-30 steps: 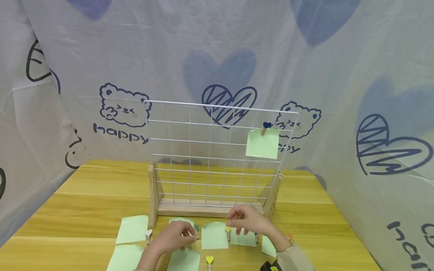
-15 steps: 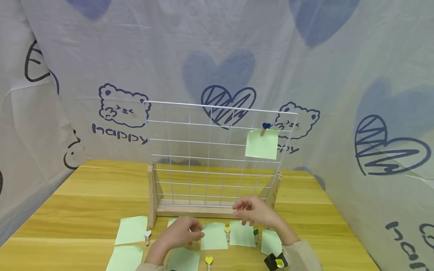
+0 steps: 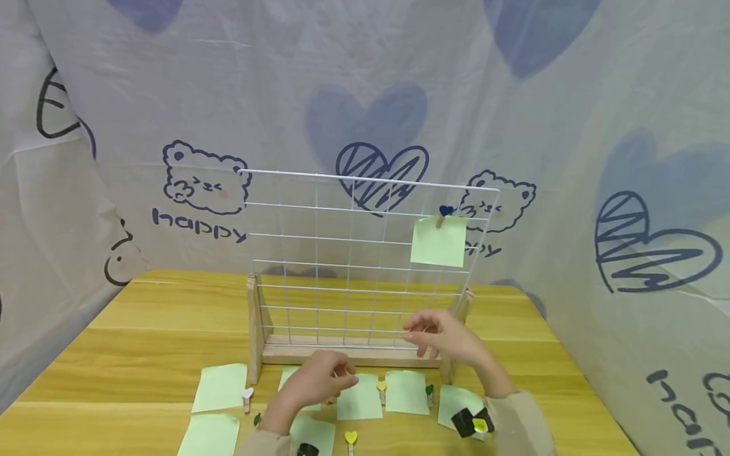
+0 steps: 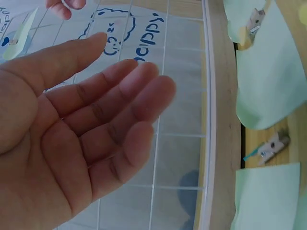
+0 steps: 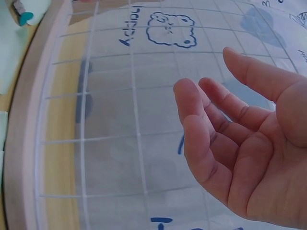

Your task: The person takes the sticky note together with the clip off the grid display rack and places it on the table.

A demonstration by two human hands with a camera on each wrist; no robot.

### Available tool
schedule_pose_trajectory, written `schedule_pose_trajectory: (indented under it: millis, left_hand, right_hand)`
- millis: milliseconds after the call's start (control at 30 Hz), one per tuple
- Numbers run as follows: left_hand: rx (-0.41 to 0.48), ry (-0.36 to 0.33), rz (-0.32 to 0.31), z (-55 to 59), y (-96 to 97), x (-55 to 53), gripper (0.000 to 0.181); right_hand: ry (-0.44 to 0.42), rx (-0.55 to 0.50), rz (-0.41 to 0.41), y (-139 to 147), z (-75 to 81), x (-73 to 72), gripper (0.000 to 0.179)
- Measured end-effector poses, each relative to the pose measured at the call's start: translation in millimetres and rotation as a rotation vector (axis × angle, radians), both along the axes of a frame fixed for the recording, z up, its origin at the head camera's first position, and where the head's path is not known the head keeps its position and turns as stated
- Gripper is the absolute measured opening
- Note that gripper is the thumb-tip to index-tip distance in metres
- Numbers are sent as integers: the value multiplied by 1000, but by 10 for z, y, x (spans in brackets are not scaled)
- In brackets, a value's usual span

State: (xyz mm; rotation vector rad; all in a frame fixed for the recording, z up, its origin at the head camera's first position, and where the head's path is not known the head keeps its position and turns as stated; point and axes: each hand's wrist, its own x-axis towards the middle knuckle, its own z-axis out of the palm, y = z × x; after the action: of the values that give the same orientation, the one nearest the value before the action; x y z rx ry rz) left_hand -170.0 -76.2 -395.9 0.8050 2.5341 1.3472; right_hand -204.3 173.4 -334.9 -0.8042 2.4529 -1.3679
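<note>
My left hand hovers over pale green paper sheets at the front of the table, its fingers loosely bent. In the left wrist view its palm holds nothing. Higher and further right, my right hand is in front of the lower right part of a white wire grid. The right wrist view shows its bent fingers with nothing between them. On the grid's upper right hangs a green sheet, held by a clothespin with a dark blue heart.
The grid stands upright in a wooden base. Before it lie several green sheets and small clothespins, among them a yellow-heart clothespin and a white-heart clothespin. A printed curtain hangs behind the wooden table.
Both hands have moved up and to the right, the right one from above the sheets to before the grid. Sheets and clothespins near them show more fully. The hanging sheet stays put.
</note>
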Motion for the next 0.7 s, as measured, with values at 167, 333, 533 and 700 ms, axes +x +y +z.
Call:
schedule_pose_trajectory:
  millis: [167,333,533,700]
  left_hand:
    - [10,30,17,62,59,-40,12]
    - [15,71,48,117,120,-72,12]
    - [27,157,151,177,197,-95,17]
    - [64,220,185,252,252,-117,16]
  right_hand:
    - [29,-13,-20,51,87,-28,24]
    - [48,-18,-35,99,170,-44,24]
    - [83,-12,-65,143,284,-46,24]
    - [124,-42,-134,182,370,-35,22]
